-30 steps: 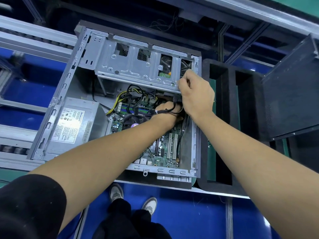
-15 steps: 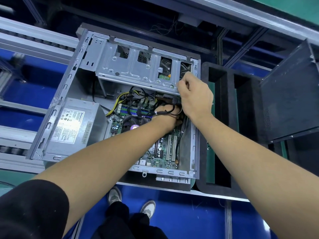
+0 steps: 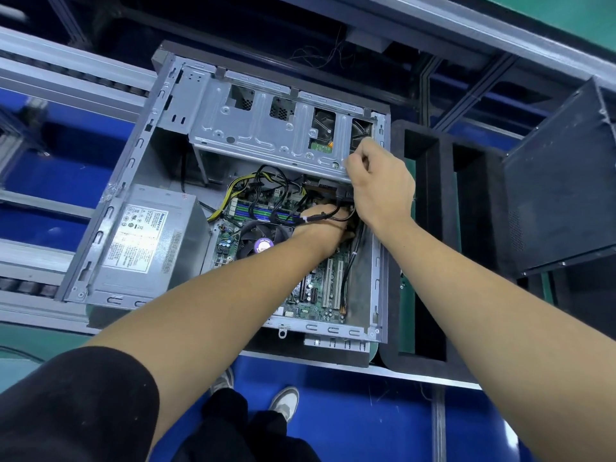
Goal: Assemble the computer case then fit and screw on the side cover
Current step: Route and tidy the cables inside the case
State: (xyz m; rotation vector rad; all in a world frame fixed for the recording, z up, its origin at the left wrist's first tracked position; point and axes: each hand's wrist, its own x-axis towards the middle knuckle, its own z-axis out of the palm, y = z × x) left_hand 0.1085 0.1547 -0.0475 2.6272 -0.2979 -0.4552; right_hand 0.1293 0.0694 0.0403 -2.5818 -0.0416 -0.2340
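Grey steel computer case (image 3: 140, 181) lying open, motherboard (image 3: 320, 295) exposed

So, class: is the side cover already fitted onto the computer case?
No: the computer case lies open, its motherboard and power supply exposed.

There is one view only, taken from the person's head and aimed steeply down and a little forward. The lens is wide, so straight rails bend toward the frame edges. Both forearms enter from the bottom corners and run up to the hands, left (image 3: 321, 225) and right (image 3: 378, 181), near the centre. The open case (image 3: 140, 168) fills the middle at about arm's reach, seen from above into its inside. Past the bench edge (image 3: 333, 363) the camera looks straight down to the blue floor (image 3: 366, 415) and the person's shoes (image 3: 285, 401). With no second view, nothing is shared.
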